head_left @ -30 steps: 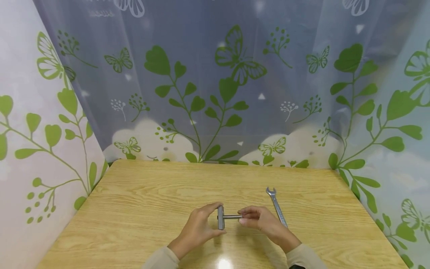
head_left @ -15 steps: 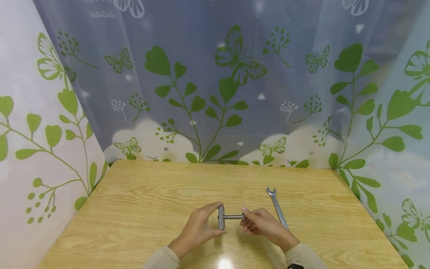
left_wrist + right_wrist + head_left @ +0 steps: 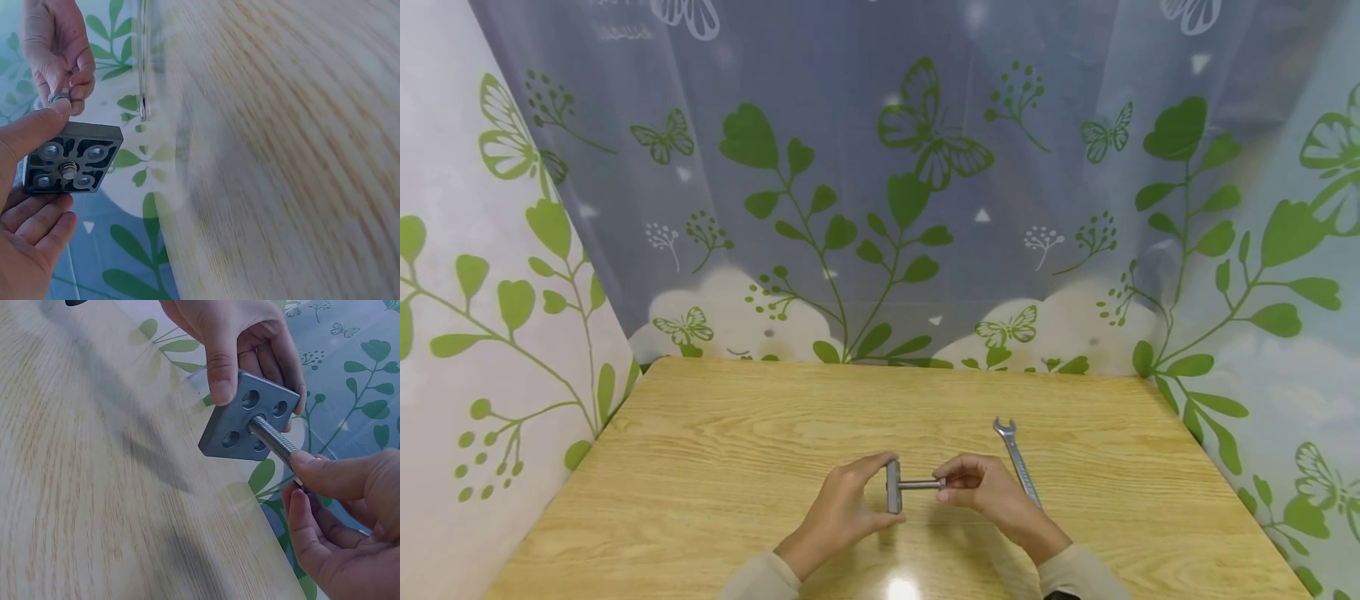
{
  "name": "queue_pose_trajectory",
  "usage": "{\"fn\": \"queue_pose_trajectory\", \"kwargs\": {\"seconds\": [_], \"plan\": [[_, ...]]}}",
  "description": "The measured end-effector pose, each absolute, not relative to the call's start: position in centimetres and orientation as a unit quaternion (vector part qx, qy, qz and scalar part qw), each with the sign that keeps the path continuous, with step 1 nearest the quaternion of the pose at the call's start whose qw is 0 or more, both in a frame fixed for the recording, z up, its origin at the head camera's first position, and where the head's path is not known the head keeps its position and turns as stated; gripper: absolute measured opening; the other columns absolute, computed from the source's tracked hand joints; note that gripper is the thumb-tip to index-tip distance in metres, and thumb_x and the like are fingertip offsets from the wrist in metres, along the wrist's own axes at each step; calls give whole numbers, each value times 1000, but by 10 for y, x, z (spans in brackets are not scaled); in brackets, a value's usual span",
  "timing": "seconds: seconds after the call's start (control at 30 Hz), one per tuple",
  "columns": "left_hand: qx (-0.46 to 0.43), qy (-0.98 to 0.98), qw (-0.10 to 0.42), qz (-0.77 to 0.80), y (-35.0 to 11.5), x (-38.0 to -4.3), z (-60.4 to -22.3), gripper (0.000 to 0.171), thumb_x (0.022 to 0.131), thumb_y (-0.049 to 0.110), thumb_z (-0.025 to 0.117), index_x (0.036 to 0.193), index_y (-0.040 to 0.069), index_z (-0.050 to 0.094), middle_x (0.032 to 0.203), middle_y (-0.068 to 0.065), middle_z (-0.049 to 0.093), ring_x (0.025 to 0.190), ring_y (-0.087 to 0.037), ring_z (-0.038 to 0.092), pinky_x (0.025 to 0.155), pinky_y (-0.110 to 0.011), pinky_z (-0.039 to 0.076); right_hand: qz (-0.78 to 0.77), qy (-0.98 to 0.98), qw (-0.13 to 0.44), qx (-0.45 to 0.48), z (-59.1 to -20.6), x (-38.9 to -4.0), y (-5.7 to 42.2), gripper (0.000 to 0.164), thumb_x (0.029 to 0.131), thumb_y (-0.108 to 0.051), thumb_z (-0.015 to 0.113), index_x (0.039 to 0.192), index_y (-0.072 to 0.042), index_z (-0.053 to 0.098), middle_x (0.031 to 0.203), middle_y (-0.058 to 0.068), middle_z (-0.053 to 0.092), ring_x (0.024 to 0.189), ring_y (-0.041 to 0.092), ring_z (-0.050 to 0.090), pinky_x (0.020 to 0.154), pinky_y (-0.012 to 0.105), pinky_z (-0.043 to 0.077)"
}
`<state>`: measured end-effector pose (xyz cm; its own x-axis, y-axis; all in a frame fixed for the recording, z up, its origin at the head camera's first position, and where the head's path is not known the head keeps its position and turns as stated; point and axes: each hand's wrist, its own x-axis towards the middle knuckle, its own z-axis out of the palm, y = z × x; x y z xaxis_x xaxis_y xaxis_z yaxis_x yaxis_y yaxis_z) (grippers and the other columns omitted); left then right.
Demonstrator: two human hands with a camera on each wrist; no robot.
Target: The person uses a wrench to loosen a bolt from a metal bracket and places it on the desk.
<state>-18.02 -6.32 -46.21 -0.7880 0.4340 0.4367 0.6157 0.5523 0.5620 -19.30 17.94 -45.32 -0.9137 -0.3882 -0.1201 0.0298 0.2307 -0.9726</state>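
A square grey metal plate (image 3: 240,428) with a hole near each corner is held by its edges between the thumb and fingers of my left hand (image 3: 842,504). Through its centre runs a threaded bolt (image 3: 273,440), whose tip pokes out of the ribbed back face in the left wrist view. My right hand (image 3: 988,496) pinches the bolt's head end between thumb and fingertips; the fingers partly cover the head. Plate and bolt are held above the wooden table (image 3: 760,425), the bolt pointing sideways between the hands.
An open-ended wrench (image 3: 1019,462) lies on the table just beyond my right hand. Behind the table hangs a curtain (image 3: 850,250) printed with leaves and butterflies, and similar printed sheets close off both sides.
My right thumb and fingers swung over the bolt head and back, changing their grip around it. The left hand and plate stay nearly in place; the wrench has not moved.
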Motion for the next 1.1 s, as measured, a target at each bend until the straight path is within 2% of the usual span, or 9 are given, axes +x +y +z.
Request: {"fn": "queue_pose_trajectory", "kwargs": {"seconds": [0.23,0.33,0.43,0.57,0.63,0.73,0.87,0.97,1.1], "plan": [[-302,-872,121,-365,-63,-180,-461,71,64,16,90,124,-2,58,123,-15,64,113,-30,62,96,-37,53,-605,769,172,-114,-452,-192,180,36,85,-8,72,115,10,61,109,16,63,90,18,60,79,28,57],[-301,-873,122,-364,-63,-180,-461,71,64,16,90,125,-2,58,123,-15,64,113,-30,62,96,-37,53,-611,763,180,-114,-451,-192,181,38,86,-8,71,117,10,59,113,18,62,93,20,60,82,32,57],[-299,-873,122,-365,-63,-180,-460,71,64,16,90,125,-1,59,123,-15,64,113,-30,62,96,-37,53,-616,756,191,-111,-452,-192,182,43,89,-19,69,121,9,58,116,15,62,99,25,62,89,40,56],[-296,-875,121,-365,-62,-180,-461,71,64,16,90,125,-2,59,123,-15,64,113,-29,62,96,-37,53,-620,743,228,-103,-454,-193,183,53,97,-39,55,115,11,59,103,9,66,92,23,65,88,40,56],[-295,-875,121,-364,-62,-180,-461,71,63,16,90,125,-2,59,124,-15,64,113,-29,62,96,-37,53,-623,733,253,-96,-455,-193,183,60,99,-46,47,109,11,61,92,5,66,82,16,64,81,33,58],[-295,-877,121,-360,-62,-180,-462,71,64,17,90,125,-1,59,124,-14,64,113,-29,62,96,-36,53,-630,719,280,-85,-457,-193,182,65,99,-52,42,100,9,64,79,1,65,69,9,61,69,25,58],[-297,-878,121,-356,-61,-180,-462,71,64,18,90,125,-1,59,124,-14,64,113,-29,62,96,-36,53,-627,723,280,-81,-458,-193,180,60,99,-51,43,91,3,66,73,0,63,62,7,58,60,20,54],[-299,-878,120,-355,-62,-180,-462,71,64,18,90,125,-1,59,124,-14,63,114,-29,61,96,-36,53,-617,732,277,-83,-456,-193,180,54,99,-47,46,89,1,66,71,-1,61,61,7,54,56,18,48],[-300,-877,118,-357,-62,-180,-461,70,65,18,90,125,-1,59,124,-14,63,114,-29,61,97,-36,53,-613,742,253,-99,-453,-193,181,38,97,-34,57,98,4,64,77,1,61,68,10,56,64,24,52]]}}
